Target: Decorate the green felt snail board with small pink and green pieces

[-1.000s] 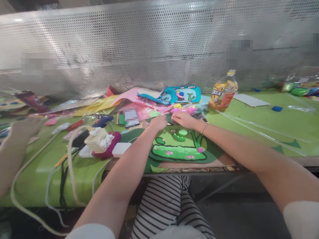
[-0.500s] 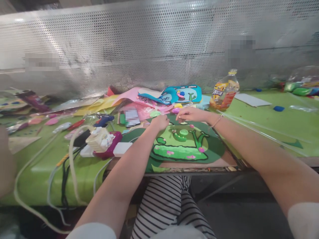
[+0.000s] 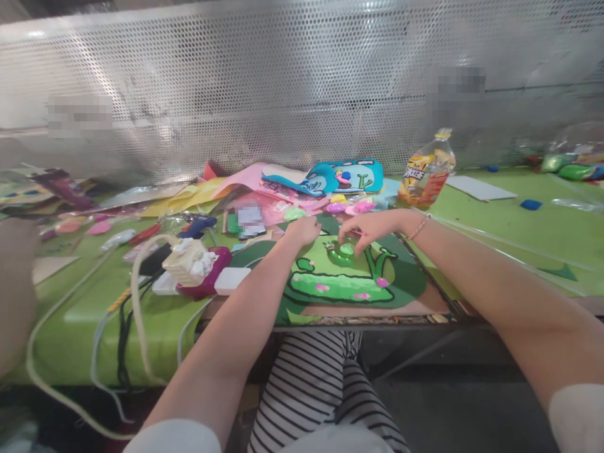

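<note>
A green foam picture of a snail point(image 3: 346, 277) lies on a dark green sheet at the table's near edge. My left hand point(image 3: 302, 229) rests as a loose fist on its upper left edge; whether it holds anything is hidden. My right hand point(image 3: 372, 226) hovers over the top of the picture with fingers curled down, pinching a small pink piece just above a round light-green part point(image 3: 346, 250). Small pink and yellow foam pieces point(image 3: 352, 206) lie just beyond the hands.
A finished blue foam picture point(image 3: 346, 176) and pink and yellow sheets point(image 3: 212, 189) lie behind. An orange drink bottle point(image 3: 427, 170) stands at the right. A glue gun point(image 3: 195, 225), a white-and-magenta gadget point(image 3: 195, 267) and cords point(image 3: 132, 314) lie left. Another person's arm point(image 3: 16, 296) is at far left. Perforated metal screen behind.
My right hand reached back to the small pieces, then came forward and down over the top of the snail picture with a pink piece. My left hand stayed put.
</note>
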Motion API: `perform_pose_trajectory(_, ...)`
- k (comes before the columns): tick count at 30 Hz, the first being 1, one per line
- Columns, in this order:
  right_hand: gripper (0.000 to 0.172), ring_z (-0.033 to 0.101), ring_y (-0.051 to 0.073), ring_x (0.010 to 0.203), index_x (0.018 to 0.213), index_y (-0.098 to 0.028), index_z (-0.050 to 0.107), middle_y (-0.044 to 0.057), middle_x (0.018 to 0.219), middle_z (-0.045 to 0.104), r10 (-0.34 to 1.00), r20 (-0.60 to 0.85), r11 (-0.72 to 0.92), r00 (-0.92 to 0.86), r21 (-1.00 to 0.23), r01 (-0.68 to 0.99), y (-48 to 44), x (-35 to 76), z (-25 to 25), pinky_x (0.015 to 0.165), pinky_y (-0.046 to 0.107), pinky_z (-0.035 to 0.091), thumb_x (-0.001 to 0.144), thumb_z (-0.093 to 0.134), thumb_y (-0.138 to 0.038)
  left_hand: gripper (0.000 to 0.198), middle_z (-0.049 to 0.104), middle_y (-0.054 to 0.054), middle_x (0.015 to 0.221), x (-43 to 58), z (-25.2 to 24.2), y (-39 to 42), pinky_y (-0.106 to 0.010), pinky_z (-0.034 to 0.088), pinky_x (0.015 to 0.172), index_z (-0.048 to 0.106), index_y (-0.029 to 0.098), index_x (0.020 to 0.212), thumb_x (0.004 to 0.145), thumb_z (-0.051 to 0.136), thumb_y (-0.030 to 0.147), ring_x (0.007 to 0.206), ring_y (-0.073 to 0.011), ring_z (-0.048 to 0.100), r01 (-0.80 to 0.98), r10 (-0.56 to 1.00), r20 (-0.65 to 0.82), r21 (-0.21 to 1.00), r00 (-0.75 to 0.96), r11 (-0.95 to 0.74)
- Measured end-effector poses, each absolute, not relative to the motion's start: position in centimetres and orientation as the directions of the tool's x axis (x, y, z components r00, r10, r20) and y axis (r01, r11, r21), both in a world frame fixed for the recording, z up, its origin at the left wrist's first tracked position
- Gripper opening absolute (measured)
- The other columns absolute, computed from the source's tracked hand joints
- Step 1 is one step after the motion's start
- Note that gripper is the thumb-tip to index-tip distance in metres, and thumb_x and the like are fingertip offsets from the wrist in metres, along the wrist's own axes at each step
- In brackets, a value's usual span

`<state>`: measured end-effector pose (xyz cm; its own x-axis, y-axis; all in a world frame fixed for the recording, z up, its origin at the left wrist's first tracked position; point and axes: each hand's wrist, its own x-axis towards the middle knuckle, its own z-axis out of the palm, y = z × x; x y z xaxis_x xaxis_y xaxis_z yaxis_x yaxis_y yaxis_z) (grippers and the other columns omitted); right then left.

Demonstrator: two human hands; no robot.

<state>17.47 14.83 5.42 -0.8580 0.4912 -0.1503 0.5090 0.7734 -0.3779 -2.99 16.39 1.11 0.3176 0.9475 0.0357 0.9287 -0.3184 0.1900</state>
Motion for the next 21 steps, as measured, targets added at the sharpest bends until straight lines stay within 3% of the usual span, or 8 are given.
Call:
perform_pose_trajectory(15,0.043,0.048,0.011,0.059,0.104,-0.021,0.067,-0.001,0.071,0.055,0.478,-0.160,0.750,-0.863,-0.436,0.497,14.7,17.6,5.5,0.054,0.023,0.036,0.070,0.071,-0.047,0.037,0.064,-0.012,0.114,-3.0,1.1,16.4,-0.031,0.046,0.085,0.063,0.016,0.106,0.090,0.034,0.034,0.103,-0.0243,0.060,0.932,0.950,0.032,0.186,0.311,-0.311)
perform_pose_trajectory(18,0.041,0.050,0.012,0.062,0.108,-0.022,0.065,0.002,0.079,0.059,0.545,-0.068,0.679,-0.836,-0.548,0.488,15.3,17.8,4.8,0.056,0.024,0.039,0.082,0.057,-0.052,0.037,0.064,-0.013,0.115,-3.0,1.1,16.5,-0.032,0.046,0.085,0.062,0.016,0.107,0.091,0.032,0.031,0.104,-0.0244,0.060,0.932,0.949,0.028,0.179,0.314,-0.314)
perform_pose_trajectory(21,0.048,0.051,0.012,0.064,0.100,-0.020,0.064,0.003,0.080,0.060,0.709,0.138,0.559,-0.691,-0.707,0.433,16.2,17.3,3.5,0.057,0.024,0.041,0.090,0.036,-0.057,0.036,0.064,-0.013,0.115,-3.0,1.1,16.6,-0.032,0.046,0.086,0.062,0.015,0.108,0.090,0.032,0.028,0.104,-0.0245,0.060,0.932,0.947,0.021,0.173,0.319,-0.318)
